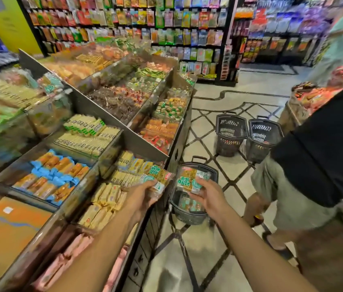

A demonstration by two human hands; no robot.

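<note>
My left hand (140,194) grips a clear snack packet with a green label (159,175) at the front edge of the display counter (145,144). My right hand (207,196) holds a similar green-labelled packet (189,180) just above a dark shopping basket (214,171) on the floor. Inside that basket lie a few like packets (188,204). Both packets are up in the air, a short gap between them.
The counter on the left holds bins of wrapped snacks, divided by metal walls. Two more dark baskets (230,133) (263,138) stand on the tiled floor ahead. A person in a black top and grey shorts (305,171) stands close on the right. Racks of hanging packets line the back.
</note>
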